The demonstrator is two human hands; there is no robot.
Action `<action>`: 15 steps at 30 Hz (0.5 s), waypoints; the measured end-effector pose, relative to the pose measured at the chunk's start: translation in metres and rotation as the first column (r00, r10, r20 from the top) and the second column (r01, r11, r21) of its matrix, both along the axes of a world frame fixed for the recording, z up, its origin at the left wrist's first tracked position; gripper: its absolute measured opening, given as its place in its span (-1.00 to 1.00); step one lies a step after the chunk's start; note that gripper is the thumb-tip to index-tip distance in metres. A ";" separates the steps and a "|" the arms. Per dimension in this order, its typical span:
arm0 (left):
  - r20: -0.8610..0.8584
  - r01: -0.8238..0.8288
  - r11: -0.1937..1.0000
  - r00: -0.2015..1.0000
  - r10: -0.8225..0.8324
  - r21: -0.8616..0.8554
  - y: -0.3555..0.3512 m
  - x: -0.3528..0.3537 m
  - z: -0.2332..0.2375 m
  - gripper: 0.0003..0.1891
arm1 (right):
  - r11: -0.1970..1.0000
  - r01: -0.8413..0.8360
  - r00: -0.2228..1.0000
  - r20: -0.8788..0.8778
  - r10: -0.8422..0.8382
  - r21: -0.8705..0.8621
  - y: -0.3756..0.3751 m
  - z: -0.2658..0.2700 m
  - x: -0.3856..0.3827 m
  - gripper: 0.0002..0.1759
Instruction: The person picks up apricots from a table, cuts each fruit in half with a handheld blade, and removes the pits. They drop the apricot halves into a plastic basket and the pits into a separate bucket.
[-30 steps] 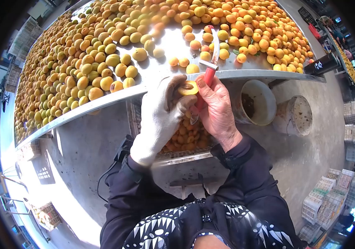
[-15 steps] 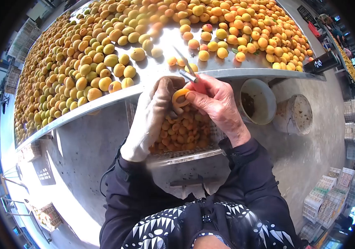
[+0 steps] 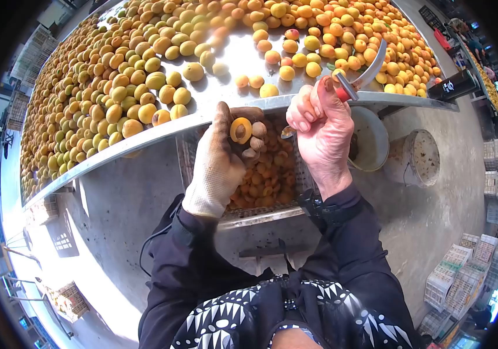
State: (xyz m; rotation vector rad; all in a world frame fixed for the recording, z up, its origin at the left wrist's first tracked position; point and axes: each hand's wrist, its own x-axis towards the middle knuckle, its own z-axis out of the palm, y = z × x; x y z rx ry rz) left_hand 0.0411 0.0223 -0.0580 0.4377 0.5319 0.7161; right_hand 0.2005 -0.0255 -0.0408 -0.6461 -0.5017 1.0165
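My left hand, in a soiled white knit glove, has its fingers curled around a cut apricot half; the brown stone shows in its orange flesh. Bare, my right hand is closed on the red handle of a curved knife, the blade pointing up and away to the right. A small brownish thing shows at the lower fingers of that hand; I cannot make out what it is. Below and between the hands is a crate filled with orange apricot pieces, partly hidden by the left hand.
Whole apricots cover much of the metal table ahead, whose raised edge runs just beyond my hands. To the right on the floor stand a pale bucket and a second bucket. Stacked crates are at the far right.
My hands have moved apart: the right has drawn away to the right with the knife swung outward. The left has turned over, and the apricot half now shows its cut face and stone.
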 end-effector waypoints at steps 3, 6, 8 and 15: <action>-0.050 -0.024 1.000 0.998 0.023 -0.005 -0.003 0.004 -0.005 -0.48 | 0.999 0.002 1.000 -0.017 -0.002 0.037 0.003 0.006 -0.007 -0.43; -0.079 -0.171 0.985 0.982 0.173 0.025 -0.013 0.022 -0.003 -0.47 | 0.989 0.083 0.996 -0.033 -0.080 0.121 0.009 0.012 -0.014 -0.43; -0.041 -0.180 0.984 0.983 0.180 0.001 -0.019 0.027 0.001 -0.47 | 0.984 0.099 0.995 -0.022 -0.096 0.150 0.012 0.010 -0.016 -0.43; 0.050 -0.137 0.974 0.990 0.130 0.182 -0.017 0.020 -0.017 -0.51 | 0.939 0.117 0.990 -0.110 -0.086 0.322 0.023 0.003 -0.035 -0.64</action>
